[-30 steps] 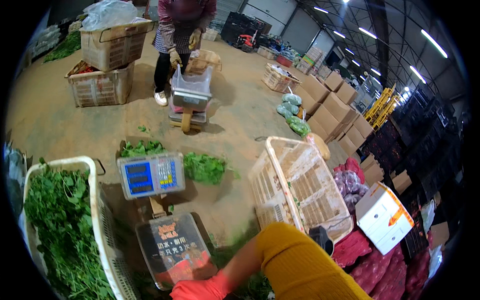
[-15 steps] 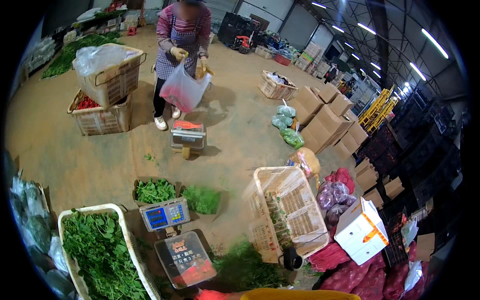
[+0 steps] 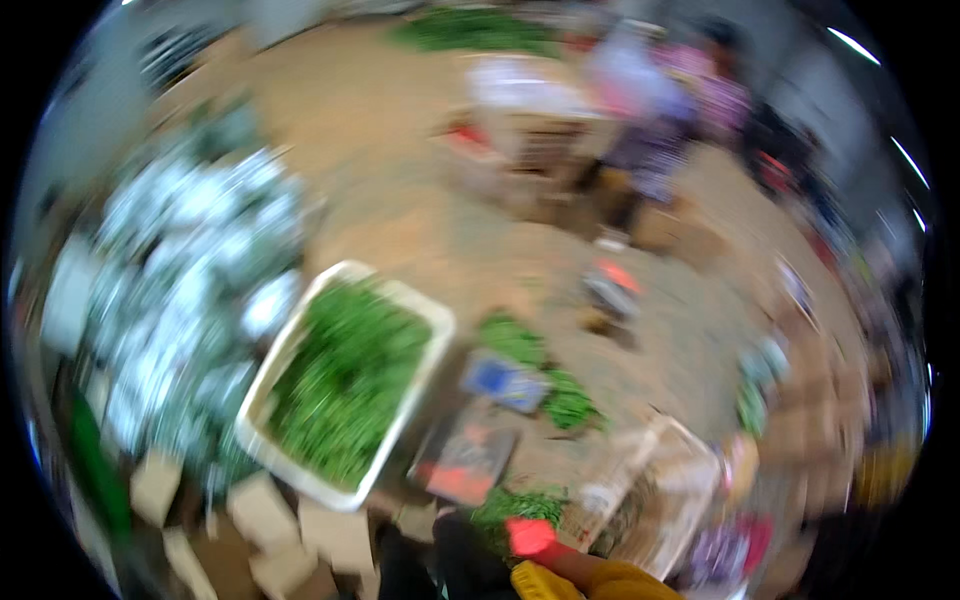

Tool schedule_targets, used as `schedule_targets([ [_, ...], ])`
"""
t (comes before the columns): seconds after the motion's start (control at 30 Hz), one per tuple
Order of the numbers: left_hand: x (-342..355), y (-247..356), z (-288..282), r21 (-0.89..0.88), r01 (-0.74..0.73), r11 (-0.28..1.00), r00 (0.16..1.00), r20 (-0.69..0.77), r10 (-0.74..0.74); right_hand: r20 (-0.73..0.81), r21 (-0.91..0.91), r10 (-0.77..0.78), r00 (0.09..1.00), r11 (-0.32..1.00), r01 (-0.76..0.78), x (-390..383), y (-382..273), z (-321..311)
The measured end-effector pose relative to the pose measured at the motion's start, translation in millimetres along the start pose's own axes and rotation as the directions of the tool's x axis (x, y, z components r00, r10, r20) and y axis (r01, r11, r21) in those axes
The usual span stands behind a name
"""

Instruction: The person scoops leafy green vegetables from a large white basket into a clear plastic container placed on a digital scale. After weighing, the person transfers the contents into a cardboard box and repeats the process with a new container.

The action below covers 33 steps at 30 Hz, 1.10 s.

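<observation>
My right hand (image 3: 530, 537), in a pinkish-red glove, is low in the view at the end of a forearm from the lower right. Motion blur hides its fingers. Loose green leafy vegetables (image 3: 515, 508) lie just beyond it. Nearby stands a floor scale with a dark flat platform (image 3: 465, 462) and a blue-and-white display panel (image 3: 505, 380). Left of the scale is a white plastic crate (image 3: 437, 318) full of leafy greens (image 3: 345, 385). My left hand is not in view.
Clear bags of greens (image 3: 200, 290) are heaped at the left, above several cardboard boxes (image 3: 335, 535). A beige crate (image 3: 690, 450) is at right. Leafy bunches (image 3: 568, 400) lie beside the display. Another person (image 3: 650, 150) stands by stacked crates (image 3: 535, 120) and a second scale (image 3: 612, 288).
The view has swung left, blurring everything and bringing the bag heap and boxes in. The gloved right hand shows more fully. The other person now appears beside the stacked crates, still with a bag.
</observation>
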<state>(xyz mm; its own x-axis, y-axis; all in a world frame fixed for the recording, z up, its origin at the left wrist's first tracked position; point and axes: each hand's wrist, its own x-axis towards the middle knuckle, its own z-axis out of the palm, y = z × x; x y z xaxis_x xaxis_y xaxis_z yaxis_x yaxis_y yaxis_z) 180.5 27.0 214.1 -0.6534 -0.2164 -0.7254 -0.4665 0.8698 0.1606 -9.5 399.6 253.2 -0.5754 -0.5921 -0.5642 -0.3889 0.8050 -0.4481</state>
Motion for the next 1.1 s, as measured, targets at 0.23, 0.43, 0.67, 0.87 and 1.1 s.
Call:
schedule_targets([
  [0.23,-150.4,-28.1,112.7,-0.459,0.311,0.832,0.914,-0.095,-0.394,0.170,-0.223,0.136,0.976,0.970,-0.096,-0.8,-21.2,34.7],
  [0.43,-253.4,-5.6,229.8,-0.732,0.623,0.275,0.700,0.364,-0.615,0.236,-0.424,-0.180,0.955,0.865,0.268,61.7,-31.9,39.3],
  [0.67,-361.9,-39.7,388.9,-0.820,0.562,-0.106,0.619,0.502,-0.604,0.500,0.311,-0.039,0.865,0.940,-0.138,68.8,-190.1,134.9],
  [0.87,-441.5,-108.8,426.6,-0.718,0.088,-0.690,0.391,0.663,-0.639,0.711,0.091,-0.129,0.691,0.992,0.092,37.4,-325.1,269.5],
  [1.1,-462.5,-119.1,509.3,-0.706,0.010,-0.709,0.182,0.698,-0.693,0.761,0.110,-0.347,0.548,0.902,0.418,-14.1,-510.7,318.8],
])
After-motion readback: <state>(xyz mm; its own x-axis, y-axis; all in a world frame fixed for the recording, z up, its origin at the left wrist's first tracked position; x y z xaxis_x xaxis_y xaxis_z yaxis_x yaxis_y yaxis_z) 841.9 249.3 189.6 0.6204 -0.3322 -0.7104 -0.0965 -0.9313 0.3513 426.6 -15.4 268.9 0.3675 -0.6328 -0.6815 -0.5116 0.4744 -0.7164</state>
